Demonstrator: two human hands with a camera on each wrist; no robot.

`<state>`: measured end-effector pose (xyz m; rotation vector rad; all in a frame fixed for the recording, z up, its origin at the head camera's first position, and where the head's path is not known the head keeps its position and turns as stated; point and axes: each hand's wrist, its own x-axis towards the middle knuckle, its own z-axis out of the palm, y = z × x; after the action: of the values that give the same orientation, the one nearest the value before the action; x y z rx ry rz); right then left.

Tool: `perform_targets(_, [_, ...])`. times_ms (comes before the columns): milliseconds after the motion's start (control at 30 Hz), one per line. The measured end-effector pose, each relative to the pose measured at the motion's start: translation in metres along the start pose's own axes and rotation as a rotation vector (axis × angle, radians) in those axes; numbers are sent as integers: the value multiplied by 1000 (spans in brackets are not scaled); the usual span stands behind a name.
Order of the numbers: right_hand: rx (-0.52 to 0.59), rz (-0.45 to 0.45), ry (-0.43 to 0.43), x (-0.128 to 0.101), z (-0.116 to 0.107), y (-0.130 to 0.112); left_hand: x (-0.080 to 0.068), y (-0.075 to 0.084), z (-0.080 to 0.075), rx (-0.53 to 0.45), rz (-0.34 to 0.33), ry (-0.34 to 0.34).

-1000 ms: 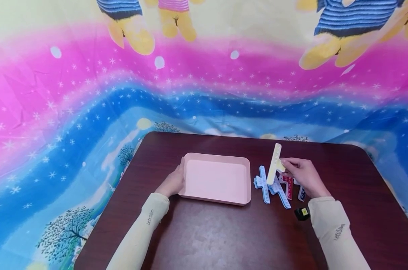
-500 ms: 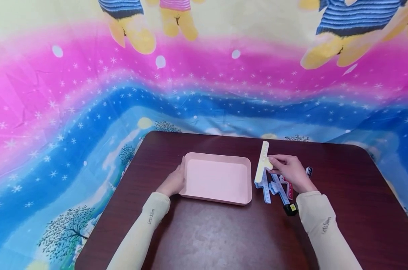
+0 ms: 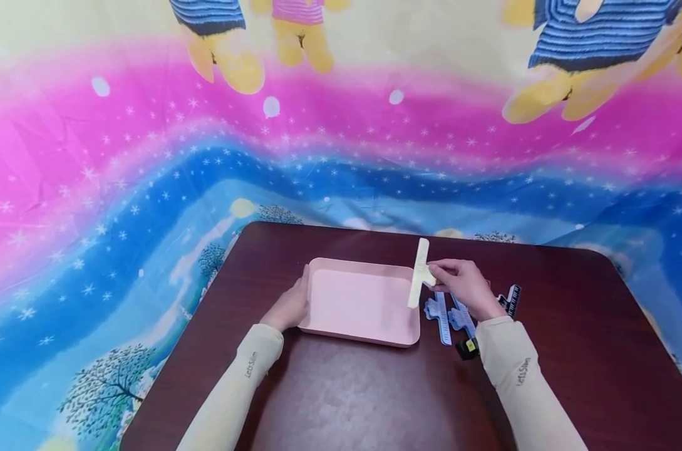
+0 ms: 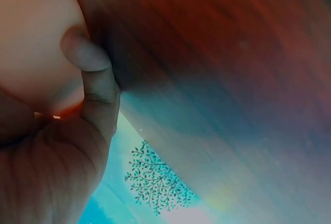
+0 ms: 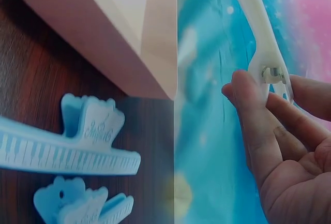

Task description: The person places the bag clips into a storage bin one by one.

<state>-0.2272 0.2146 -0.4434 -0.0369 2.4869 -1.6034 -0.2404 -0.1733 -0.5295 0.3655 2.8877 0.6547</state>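
Note:
My left hand (image 3: 291, 303) holds the left wall of a shallow pink tray (image 3: 360, 337); in the left wrist view a bent finger (image 4: 88, 53) lies against the tray's outer surface. Between thumb and fingers, my right hand (image 3: 466, 285) pinches the tab of a pale yellow page clip (image 3: 419, 272). The clip's long bar stands nearly upright and overlaps the tray's right rim in the head view. Its metal spring shows in the right wrist view. Below that hand, two light blue clips (image 5: 67, 149) with piano-key prints lie on the table.
A black clip (image 3: 511, 300) with piano keys lies right of the right hand. The dark wood table (image 3: 329, 401) has rounded corners, and a printed cloth (image 3: 341, 150) hangs behind it. A small black device (image 3: 467, 348) sits at the right wrist.
My right hand has carried the yellow clip leftward, from over the other clips to the tray's right rim. More of the black clip is uncovered, while the red one is now mostly hidden.

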Motion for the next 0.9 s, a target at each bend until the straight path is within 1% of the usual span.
perform_targets(133, [33,-13,-8,5,7,0,1,1,0,13,24,8])
perform_targets(233, [46,-18,-14,8,12,-1,1,1,0,28,25,8])
perform_targets(400, [59,-19,-28,12,20,-5,0,1,1,19,30,14])
perform_targets(633, [71,-13,-50,17,31,-10,0,1,1,33,12,16])
perform_targets(733, [82,-16,-58,20,36,-14,0,1,0,26,7,13])
perform_targets(900, [108,5,-62,23,45,-19,-1,1,0,2,5,3])
